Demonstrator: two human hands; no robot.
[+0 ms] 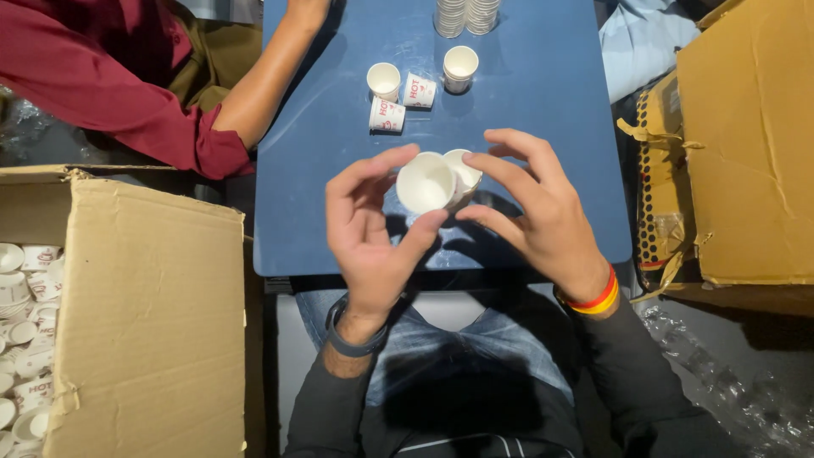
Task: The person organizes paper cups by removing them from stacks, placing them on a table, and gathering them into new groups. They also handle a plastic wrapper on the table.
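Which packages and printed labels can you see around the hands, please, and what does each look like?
Open cardboard box: lower left, brown, flap folded out, white paper cups inside.
Cardboard box: right edge, brown, torn flap.
Printed cups: on the blue table, white with red markings.
Plain white cups: held between left hand and right hand.

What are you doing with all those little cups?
A person sits at a blue table, holding one small white paper cup in the left hand and another cup in the right hand. More loose cups and cup stacks sit farther up the table. A cardboard box at the left holds many more. Another person's arm rests nearby.
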